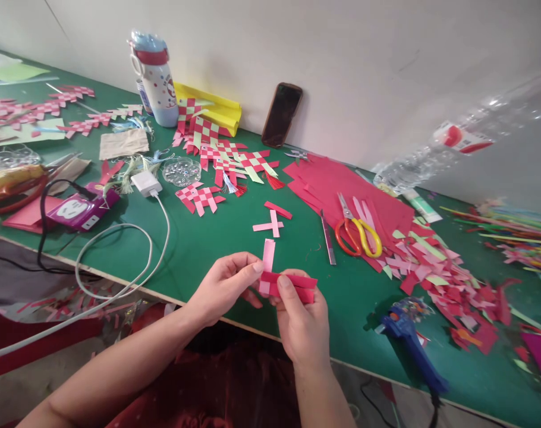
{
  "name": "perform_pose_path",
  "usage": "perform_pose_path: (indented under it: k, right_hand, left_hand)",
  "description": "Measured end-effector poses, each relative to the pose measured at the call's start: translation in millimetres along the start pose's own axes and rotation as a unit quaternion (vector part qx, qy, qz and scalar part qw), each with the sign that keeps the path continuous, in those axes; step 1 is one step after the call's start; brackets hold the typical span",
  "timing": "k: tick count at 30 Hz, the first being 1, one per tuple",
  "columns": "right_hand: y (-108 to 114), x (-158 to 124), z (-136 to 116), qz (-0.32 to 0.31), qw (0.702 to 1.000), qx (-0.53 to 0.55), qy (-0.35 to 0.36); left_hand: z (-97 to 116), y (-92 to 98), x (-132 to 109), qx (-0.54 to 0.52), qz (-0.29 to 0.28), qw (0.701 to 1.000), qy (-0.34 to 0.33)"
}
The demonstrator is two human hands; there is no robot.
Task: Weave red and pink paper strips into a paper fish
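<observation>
My right hand point(301, 315) pinches red paper strips point(304, 281), left of the scissors point(358, 232) and nearer me; left hand point(235, 276) at the pink strip point(269, 254), grip unclear. Slack pinch could skew the weave; a stray knuckle could scatter the crossed strips point(274, 224), also left of the scissors.

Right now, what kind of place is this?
Probably a paper-craft workspace: woven paper shapes, red-and-yellow scissors and a heap of paper scraps lie on the green table.

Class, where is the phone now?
In the head view, the phone leans against the wall, upper centre, right of the yellow item and near the red sheets.
</observation>
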State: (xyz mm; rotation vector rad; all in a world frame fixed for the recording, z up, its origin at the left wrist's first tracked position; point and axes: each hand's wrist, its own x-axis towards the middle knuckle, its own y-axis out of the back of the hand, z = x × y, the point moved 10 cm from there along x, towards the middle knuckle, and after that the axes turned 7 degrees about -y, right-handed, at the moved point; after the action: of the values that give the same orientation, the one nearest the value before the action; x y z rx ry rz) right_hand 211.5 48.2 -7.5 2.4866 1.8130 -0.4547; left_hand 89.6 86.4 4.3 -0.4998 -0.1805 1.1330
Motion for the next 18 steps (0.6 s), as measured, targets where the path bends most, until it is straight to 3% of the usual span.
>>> perform_pose_path:
  k: [6, 18]
  right_hand:
    - [0.4, 1.0, 4.9, 0.003, 1.000, 0.006, -0.006]
    - [0.7, 1.2, 7.7, 0.007, 1.000, 0.016, -0.007]
  left_hand:
    - [-10.6, 0.8, -7.1, -0.002, -0.009, 0.999, 0.040]
    - [-4.3, 7.3, -5.4, 0.030, 0.015, 0.999, 0.002]
